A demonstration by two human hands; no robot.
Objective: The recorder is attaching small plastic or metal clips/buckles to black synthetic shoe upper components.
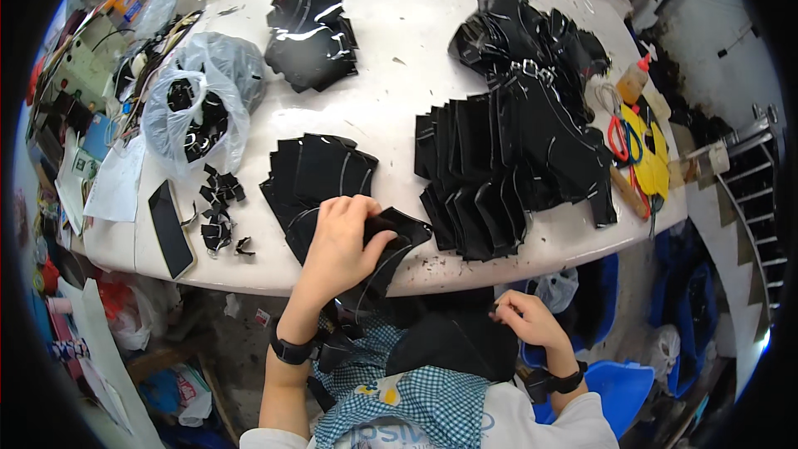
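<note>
My left hand is closed on a black panel, thin like leather or cloth, thumb on top and fingers folded over it. The panel's lower part hangs past the table's near edge. Just beyond it lies a fanned pile of black panels with pale edge lines. Lower down, my right hand hovers over my lap with its fingers pinched. A dark bit shows at the fingertips, too small to name. Across my lap, over a checked apron, lies a larger black piece.
Overlapping black panels cover the table's right side, with scissors beyond. A glossy black stack sits farther back. At left are a plastic bag of scraps, a phone and loose black scraps. Blue bins stand below right.
</note>
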